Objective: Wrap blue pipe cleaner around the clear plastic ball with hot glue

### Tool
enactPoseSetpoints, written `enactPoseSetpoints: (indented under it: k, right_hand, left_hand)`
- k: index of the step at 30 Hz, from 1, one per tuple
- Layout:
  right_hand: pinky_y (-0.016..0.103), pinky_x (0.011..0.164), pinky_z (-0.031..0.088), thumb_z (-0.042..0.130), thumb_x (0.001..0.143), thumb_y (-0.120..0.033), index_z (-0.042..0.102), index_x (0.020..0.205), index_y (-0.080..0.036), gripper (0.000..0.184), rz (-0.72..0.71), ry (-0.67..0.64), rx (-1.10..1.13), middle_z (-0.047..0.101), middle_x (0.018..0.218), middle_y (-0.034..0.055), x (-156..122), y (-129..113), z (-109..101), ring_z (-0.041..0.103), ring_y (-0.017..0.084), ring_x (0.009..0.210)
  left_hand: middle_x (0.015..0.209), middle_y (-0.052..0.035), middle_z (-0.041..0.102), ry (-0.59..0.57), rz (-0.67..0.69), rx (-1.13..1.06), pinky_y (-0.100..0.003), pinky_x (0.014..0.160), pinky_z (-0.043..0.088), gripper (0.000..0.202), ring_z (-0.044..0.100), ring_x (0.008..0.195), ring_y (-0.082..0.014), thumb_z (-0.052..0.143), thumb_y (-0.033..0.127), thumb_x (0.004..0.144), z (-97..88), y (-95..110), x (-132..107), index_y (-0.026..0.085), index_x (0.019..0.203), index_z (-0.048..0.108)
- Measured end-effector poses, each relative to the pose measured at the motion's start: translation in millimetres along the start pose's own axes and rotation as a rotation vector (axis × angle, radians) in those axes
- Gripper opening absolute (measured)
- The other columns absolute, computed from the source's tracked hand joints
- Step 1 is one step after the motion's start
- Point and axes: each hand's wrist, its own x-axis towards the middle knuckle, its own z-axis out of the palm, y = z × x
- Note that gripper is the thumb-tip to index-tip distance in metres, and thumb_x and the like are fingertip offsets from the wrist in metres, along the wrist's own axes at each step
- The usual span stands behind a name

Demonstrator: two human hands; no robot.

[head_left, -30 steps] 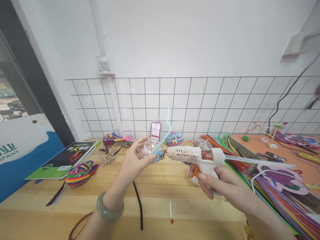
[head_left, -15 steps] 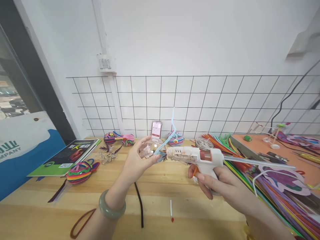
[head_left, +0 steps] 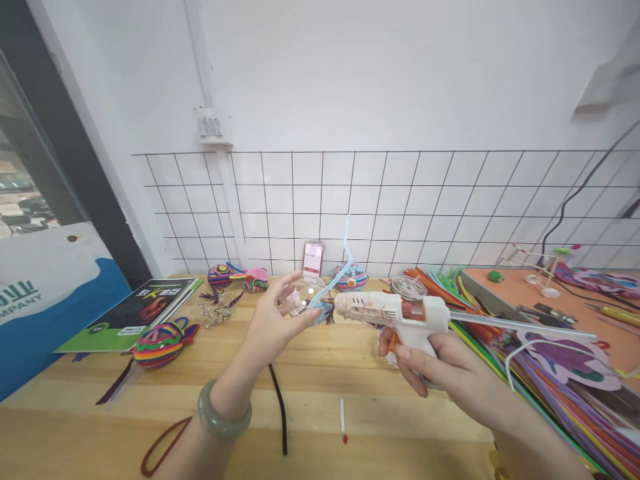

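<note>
Cupping a clear ball [head_left: 299, 301] over the table [head_left: 320, 373], the left hand [head_left: 277, 317] has its thumb against a bunch of light-blue strips [head_left: 334, 283], one rising past the phone [head_left: 313, 260] — this grip is clamped on the ball. The right hand [head_left: 445, 367] wraps the handle of a white glue gun [head_left: 373, 308], its grip clamped too, with a finger at the orange trigger [head_left: 392, 341]. The gun's front end points at the strips, just beside them — whether it touches, I cannot tell. A clear glue stick [head_left: 520, 325] juts from its rear.
</note>
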Motion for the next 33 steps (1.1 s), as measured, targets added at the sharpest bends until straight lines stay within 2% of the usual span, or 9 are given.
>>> enactPoseSetpoints:
  k: [7,15,20,26,33]
  right_hand:
    - [0.030,0.059,0.045,0.044,0.092,-0.056,0.050,0.058,-0.023,0.047,0.006,0.026,0.013,0.054,0.055,0.0025,-0.8,-1.9,1.8,0.058,0.021,0.069]
    - [0.030,0.060,0.046,0.045,0.093,-0.053,0.045,0.052,-0.023,0.050,-0.003,0.022,0.004,0.056,0.056,0.0040,-0.6,0.6,0.0,0.060,0.023,0.077]
    - [0.031,0.065,0.043,0.041,0.094,-0.053,0.043,0.056,-0.023,0.049,0.005,-0.010,-0.024,0.053,0.058,0.0027,-0.3,-0.1,-1.2,0.057,0.021,0.075]
    - [0.030,0.063,0.041,0.042,0.094,-0.054,0.053,0.081,-0.021,0.037,0.014,-0.003,0.014,0.050,0.057,-0.0015,-0.5,-0.6,0.0,0.051,0.018,0.065]
    - [0.028,0.056,0.038,0.044,0.093,-0.053,0.055,0.084,-0.020,0.036,0.017,0.006,0.069,0.046,0.055,-0.0022,-0.7,0.2,0.6,0.043,0.015,0.055]
  left_hand:
    - [0.124,-0.0142,0.062,0.015,-0.008,-0.021,-0.047,0.102,0.045,0.068,0.051,0.125,-0.0339,0.086,0.024,0.057,0.5,0.1,-0.5,0.021,0.121,0.061]
    - [0.128,-0.0156,0.059,-0.035,0.002,0.009,-0.048,0.102,0.045,0.070,0.050,0.127,-0.0338,0.083,0.028,0.063,-0.8,-3.0,1.2,0.020,0.126,0.055]
    - [0.127,-0.0152,0.060,-0.015,-0.007,0.002,-0.048,0.102,0.045,0.070,0.050,0.127,-0.0347,0.084,0.028,0.061,-0.5,-2.5,0.6,0.020,0.124,0.057]
    - [0.130,-0.0159,0.058,-0.022,-0.004,0.011,-0.048,0.103,0.045,0.071,0.049,0.128,-0.0346,0.084,0.029,0.061,-0.7,-1.9,1.0,0.019,0.125,0.056]
    - [0.133,-0.0180,0.056,-0.049,0.002,0.035,-0.050,0.104,0.043,0.075,0.048,0.129,-0.0351,0.083,0.033,0.062,-1.7,-3.8,1.2,0.017,0.128,0.051]
